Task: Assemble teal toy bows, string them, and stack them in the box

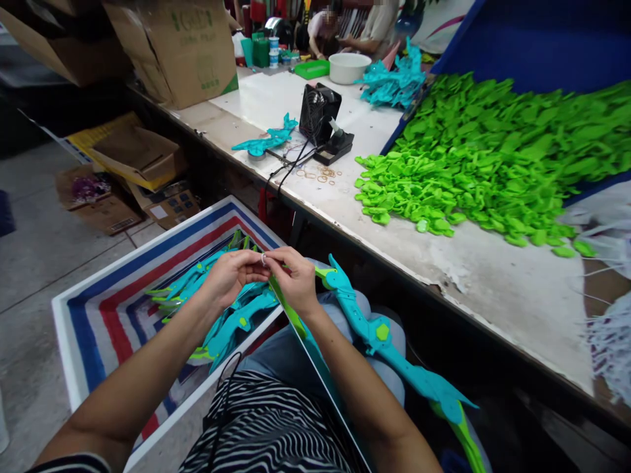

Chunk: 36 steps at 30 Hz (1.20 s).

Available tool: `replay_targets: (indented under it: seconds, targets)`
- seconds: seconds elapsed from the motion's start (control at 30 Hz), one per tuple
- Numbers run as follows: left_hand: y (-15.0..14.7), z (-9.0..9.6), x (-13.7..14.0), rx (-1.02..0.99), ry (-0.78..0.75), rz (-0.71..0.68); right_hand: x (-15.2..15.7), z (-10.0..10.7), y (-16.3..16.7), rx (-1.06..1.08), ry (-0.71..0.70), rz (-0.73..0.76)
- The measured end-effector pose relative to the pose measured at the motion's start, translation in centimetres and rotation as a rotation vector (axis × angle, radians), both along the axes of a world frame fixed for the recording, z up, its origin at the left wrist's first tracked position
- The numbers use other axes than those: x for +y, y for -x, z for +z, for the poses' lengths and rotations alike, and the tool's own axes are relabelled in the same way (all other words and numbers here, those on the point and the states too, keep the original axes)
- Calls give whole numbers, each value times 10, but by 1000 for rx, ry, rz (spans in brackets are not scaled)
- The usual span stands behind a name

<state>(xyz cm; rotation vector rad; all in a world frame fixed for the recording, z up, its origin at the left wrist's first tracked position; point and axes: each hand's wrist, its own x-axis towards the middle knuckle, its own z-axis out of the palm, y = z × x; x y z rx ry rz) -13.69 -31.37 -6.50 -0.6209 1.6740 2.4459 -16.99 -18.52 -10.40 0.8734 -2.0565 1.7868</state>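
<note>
Head view: left hand (231, 277) and right hand (296, 281), forearms reaching forward and converging, wrists bent inward — fingertips of both pinched together on one small whitish loop (263, 260). Teal-and-green curved piece (367, 326), one, across the lap; long axis slanting from upper left, beside the right hand, to lower right — green end pointing down-right. Striped bin (111, 322), one, at left, similar pieces (241, 322) inside.

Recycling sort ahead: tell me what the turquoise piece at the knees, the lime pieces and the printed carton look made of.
Turquoise piece: probably rigid satin plastic, with crisp moulded edges. Lime pieces: likely smooth plastic, faintly shiny where light catches. Printed carton: matte brown cardboard, judging by folded edges.
</note>
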Motion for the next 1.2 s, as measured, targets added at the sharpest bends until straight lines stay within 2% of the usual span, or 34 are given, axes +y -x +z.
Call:
replay_targets:
  seconds: [0.17,0.4,0.47,0.6,0.77,0.9,1.07,1.2]
  targets:
    - [-4,2,-1,37,166,-86,7,1,2,-4,-94,27]
    - [-6,-4,-3,100,535,-137,13,-12,3,-290,-49,95]
    - [-7,-6,-6,105,557,-187,16,-14,2,-241,-76,101]
    - [-11,-10,-12,100,580,-237,19,-15,-3,37,-173,68]
    - [-14,-10,-11,121,752,-306,16,-21,-9,292,-301,-16]
    - [-16,-11,-7,124,833,-267,15,-24,-12,285,-379,-80]
    - [-20,-14,-8,203,864,-266,15,-27,-12,260,-422,-48]
    - [-19,-15,-6,243,904,-239,6,-30,-11,198,-440,-169]
